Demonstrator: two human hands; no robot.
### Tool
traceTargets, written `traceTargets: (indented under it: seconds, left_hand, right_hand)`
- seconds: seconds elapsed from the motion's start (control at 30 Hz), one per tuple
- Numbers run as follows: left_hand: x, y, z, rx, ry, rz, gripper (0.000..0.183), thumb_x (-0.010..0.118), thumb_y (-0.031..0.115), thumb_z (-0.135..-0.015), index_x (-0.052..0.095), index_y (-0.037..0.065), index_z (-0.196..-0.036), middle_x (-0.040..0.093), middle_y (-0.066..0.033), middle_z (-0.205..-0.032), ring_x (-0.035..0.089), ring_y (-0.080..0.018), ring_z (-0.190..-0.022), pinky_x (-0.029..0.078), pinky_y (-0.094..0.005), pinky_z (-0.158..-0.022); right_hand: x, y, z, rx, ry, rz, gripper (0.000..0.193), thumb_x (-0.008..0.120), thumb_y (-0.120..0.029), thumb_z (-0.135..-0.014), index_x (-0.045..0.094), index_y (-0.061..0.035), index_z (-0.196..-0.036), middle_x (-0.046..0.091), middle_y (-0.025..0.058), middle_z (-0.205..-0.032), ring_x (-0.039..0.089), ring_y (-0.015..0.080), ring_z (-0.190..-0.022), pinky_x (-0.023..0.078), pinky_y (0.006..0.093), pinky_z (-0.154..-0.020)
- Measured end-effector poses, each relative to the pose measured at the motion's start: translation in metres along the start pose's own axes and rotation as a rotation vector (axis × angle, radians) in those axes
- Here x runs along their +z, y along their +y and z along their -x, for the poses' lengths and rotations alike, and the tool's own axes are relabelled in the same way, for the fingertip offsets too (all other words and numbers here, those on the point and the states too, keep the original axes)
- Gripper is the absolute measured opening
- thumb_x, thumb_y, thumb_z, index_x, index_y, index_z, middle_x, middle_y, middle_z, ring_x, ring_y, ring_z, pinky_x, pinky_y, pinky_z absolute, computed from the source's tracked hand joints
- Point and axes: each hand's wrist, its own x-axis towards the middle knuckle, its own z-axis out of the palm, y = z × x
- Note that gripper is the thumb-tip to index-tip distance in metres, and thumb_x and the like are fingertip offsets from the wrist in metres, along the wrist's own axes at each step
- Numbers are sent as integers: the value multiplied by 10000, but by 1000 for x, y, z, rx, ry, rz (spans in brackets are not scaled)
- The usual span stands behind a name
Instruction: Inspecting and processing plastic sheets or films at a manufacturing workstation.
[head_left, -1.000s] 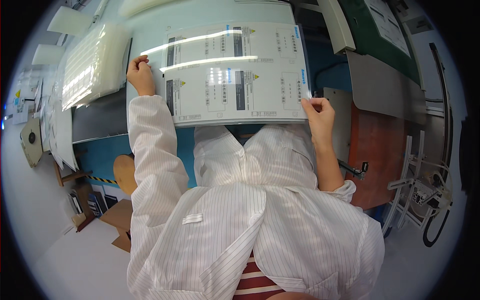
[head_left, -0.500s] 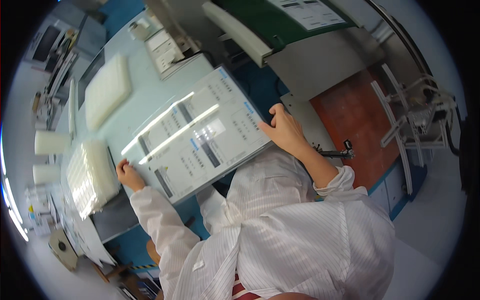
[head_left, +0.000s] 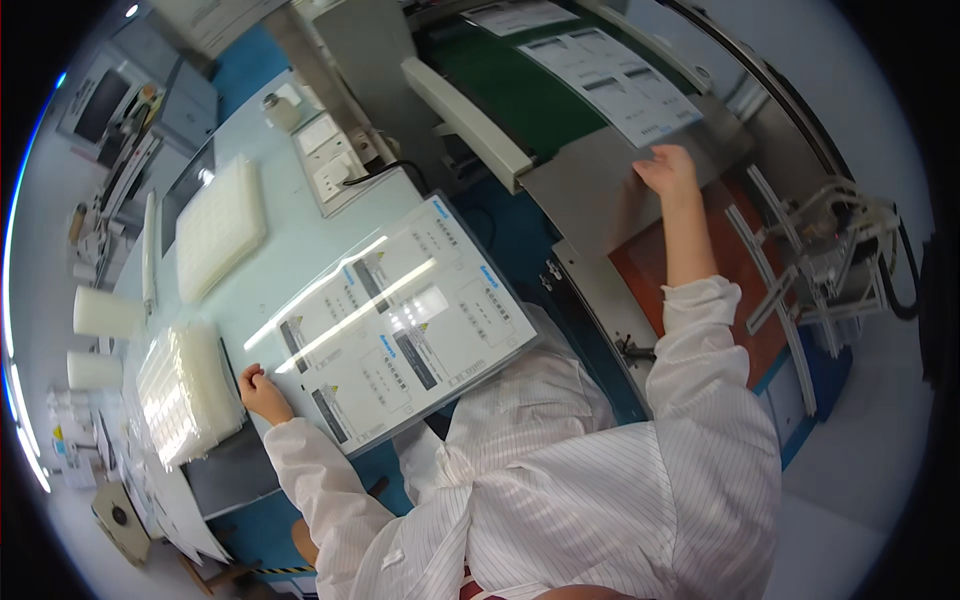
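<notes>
My left hand [head_left: 266,396] rests at the left edge of a stack of printed sheets [head_left: 455,330], its fingers loosely curled and apart, with nothing seen in them. The top sheet is glossy and carries dark, blue and yellow printed labels; ceiling lights reflect as bright streaks across it. The stack lies slanted on the table's near edge, in front of my lap. My right hand [head_left: 668,172] is raised over a bare metal plate [head_left: 590,185], fingers stretched out and nothing in them. Just beyond its fingertips lies another printed sheet [head_left: 610,85], partly on a green conveyor belt [head_left: 480,75].
Two blocks of whitish plastic trays, one bare [head_left: 222,230] and one in clear wrap [head_left: 185,395], stand on the pale table [head_left: 290,215]. A power socket strip [head_left: 330,165] lies near the belt. At right are an orange-brown panel [head_left: 715,240] and a metal frame with hoses [head_left: 820,265].
My right hand has left the stack's right edge and moved up and right toward the belt. More printed sheets show on the belt. My left hand stays by the stack.
</notes>
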Motion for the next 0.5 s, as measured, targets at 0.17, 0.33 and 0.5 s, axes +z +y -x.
traceTargets:
  seconds: [0.17, 0.33, 0.5]
  left_hand:
    - [3, 9, 0, 100, 63, -156, 185, 479, 22, -788, 658, 1, -829, 647, -114, -763, 593, -206, -702, 469, -310, -669]
    - [24, 16, 3, 93, 68, -106, 178, 478, 9, -779, 655, 6, -795, 655, -124, -735, 625, -228, -682, 486, -324, -658]
    - [13, 17, 5, 14, 116, -120, 166, 490, 15, -789, 656, 18, -800, 660, -122, -752, 631, -242, -691, 491, -328, -663]
  right_hand:
    - [-23, -37, -65, 172, 63, -84, 540, 449, -152, -899, 237, 51, -1352, 182, 250, -1461, 207, 398, -1342, 216, 504, -1100]
    - [-65, -90, -119, 302, 69, 3, 426, 525, -139, -836, 409, -20, -1228, 382, 199, -1309, 384, 380, -1175, 387, 543, -930]
    - [-48, -76, -121, 313, 78, 58, 352, 500, -189, -856, 484, -122, -1201, 465, 114, -1271, 426, 310, -1163, 416, 461, -904]
